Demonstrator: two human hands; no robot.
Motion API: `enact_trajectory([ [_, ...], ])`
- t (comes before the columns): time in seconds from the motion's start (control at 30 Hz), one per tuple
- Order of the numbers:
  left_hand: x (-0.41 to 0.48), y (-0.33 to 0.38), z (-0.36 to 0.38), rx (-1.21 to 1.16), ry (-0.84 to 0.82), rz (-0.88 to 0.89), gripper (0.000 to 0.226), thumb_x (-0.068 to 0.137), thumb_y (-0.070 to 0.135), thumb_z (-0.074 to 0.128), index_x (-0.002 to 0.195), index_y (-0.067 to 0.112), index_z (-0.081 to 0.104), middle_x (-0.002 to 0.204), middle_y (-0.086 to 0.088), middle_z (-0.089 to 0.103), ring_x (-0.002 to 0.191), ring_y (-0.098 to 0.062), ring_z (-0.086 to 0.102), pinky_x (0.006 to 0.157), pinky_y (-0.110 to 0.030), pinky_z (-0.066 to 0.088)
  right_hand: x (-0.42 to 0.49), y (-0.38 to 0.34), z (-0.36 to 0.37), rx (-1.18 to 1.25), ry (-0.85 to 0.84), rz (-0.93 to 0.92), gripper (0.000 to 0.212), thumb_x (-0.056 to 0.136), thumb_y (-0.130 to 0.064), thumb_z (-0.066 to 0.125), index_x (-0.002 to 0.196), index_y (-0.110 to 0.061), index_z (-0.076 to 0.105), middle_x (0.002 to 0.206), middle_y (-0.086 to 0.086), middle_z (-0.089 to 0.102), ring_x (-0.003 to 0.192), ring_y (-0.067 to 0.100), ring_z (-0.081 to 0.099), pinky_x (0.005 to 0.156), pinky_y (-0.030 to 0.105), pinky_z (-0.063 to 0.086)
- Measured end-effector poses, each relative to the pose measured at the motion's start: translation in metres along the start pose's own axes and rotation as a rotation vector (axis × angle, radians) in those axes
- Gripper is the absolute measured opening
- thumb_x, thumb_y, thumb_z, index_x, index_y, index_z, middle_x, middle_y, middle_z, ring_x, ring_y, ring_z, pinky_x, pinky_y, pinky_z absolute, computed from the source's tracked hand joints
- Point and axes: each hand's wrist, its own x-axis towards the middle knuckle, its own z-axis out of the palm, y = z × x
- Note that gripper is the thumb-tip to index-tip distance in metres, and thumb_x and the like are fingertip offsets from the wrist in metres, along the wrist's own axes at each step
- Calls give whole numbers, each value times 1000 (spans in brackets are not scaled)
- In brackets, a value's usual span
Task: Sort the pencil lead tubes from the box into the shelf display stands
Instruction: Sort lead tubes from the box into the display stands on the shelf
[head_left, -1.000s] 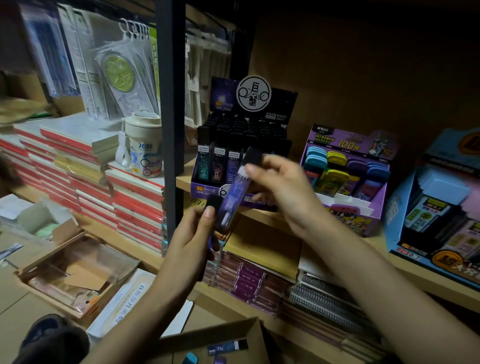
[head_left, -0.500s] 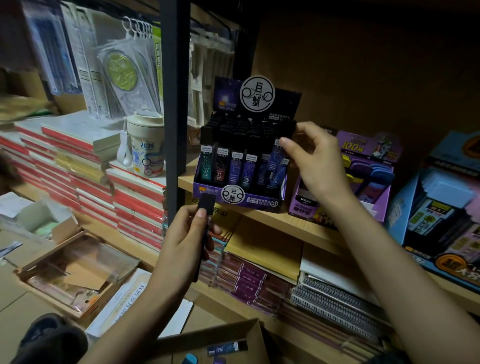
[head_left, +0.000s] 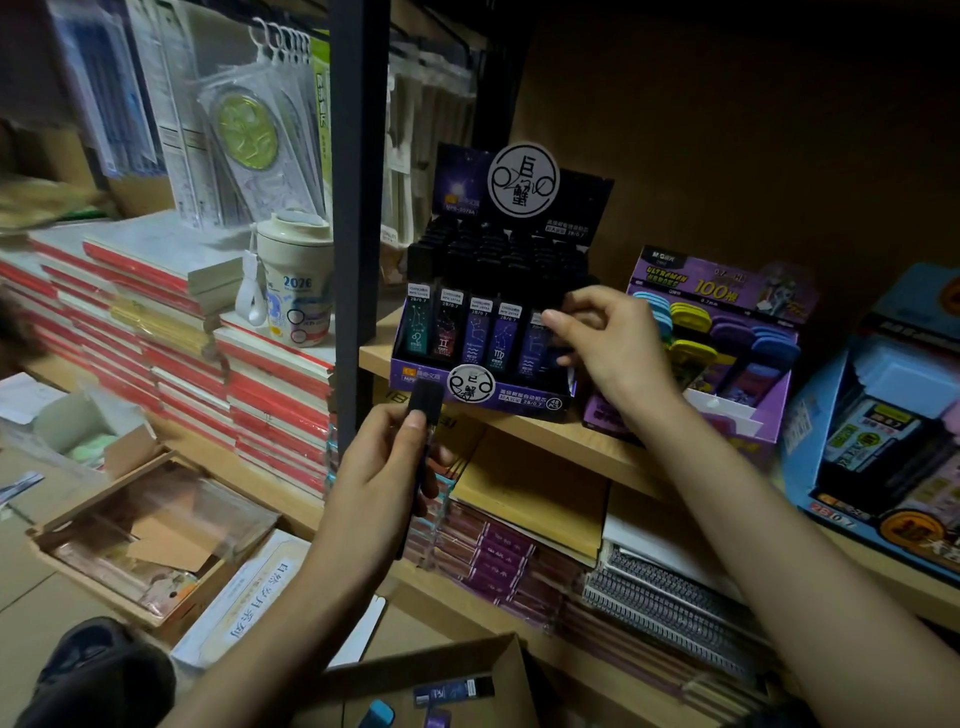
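Right hand (head_left: 610, 343) now at front row (head_left: 467, 338); left hand's (head_left: 379, 478) tube (head_left: 425, 400) upright.

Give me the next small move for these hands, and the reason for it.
Likely, the right hand should draw back from the display stand and take the tube that the left hand grips just below it. The right fingertips sit at a front-row tube that already stands upright in the row, so it looks seated.

White constellation patterns on teal, black and purple are being shown by the lead tubes (head_left: 477, 332), a purple front by their display stand (head_left: 519, 402), and red-and-white stripes by the stacked notebooks (head_left: 280, 389).
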Motion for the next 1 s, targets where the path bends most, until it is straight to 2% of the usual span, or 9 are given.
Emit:
enact_trajectory([
  [0.07,0,0,1,-11,-12,-9,35,78,50,40,97,24,53,74,13,68,63,-2,65,51,-15,52,0,3,5,-93,41,9,3,89,-17,62,91,-15,61,89,5,68,84,15,67,63,23,57],
  [0.13,-1,1,2,-10,-20,-9,35,78,49,41,98,22,52,73,13,68,62,-2,65,50,-16,52,2,2,6,-270,98,-39,13,88,-23,64,93,-11,63,88,6,69,81,16,67,66,29,57],
  [0.27,-3,1,4,0,-21,10,32,80,45,41,97,19,51,74,16,68,64,1,65,49,-11,49,-3,-8,1,-504,65,-74,23,89,-35,60,84,-13,64,78,5,68,66,11,65,61,25,53],
  [0.37,-4,2,5,5,-34,9,27,84,42,41,95,20,49,73,17,68,65,1,66,49,-11,48,-14,-19,-3,-567,97,-110,29,92,-39,55,86,-12,65,76,6,67,71,19,65,67,36,55],
  [0.47,-4,4,7,1,-57,32,25,85,41,40,96,20,49,74,15,68,65,1,65,52,-11,49,-37,-34,-1,-375,93,-132,25,94,-37,51,84,-18,63,74,0,66,68,16,64,65,41,55],
  [0.57,-6,5,10,-22,-81,40,27,85,43,42,101,22,46,75,9,69,68,-2,65,57,-15,52,-66,-39,11,-90,-161,53,19,91,-37,54,85,-22,64,83,2,68,78,18,64,73,44,55],
  [0.7,-11,8,18,10,-138,44,26,85,42,44,103,24,42,83,3,68,77,-10,67,64,-25,56,-87,-38,22,218,-336,177,13,92,-17,57,94,-7,66,78,9,63,61,15,57,60,24,48],
  [0.87,5,27,13,321,-215,227,24,93,48,42,113,35,46,109,24,58,106,2,57,87,-26,49,-66,-48,-10,123,-153,-39,12,92,-13,57,87,-23,63,79,-6,60,74,7,56,69,28,50],
  [1.0,41,54,25,857,-112,648,40,94,26,48,133,17,46,128,-1,51,112,-17,50,95,-39,42,-46,-47,-42,-22,92,-191,10,92,-17,58,91,-25,64,79,-14,61,73,1,56,73,29,49],
])
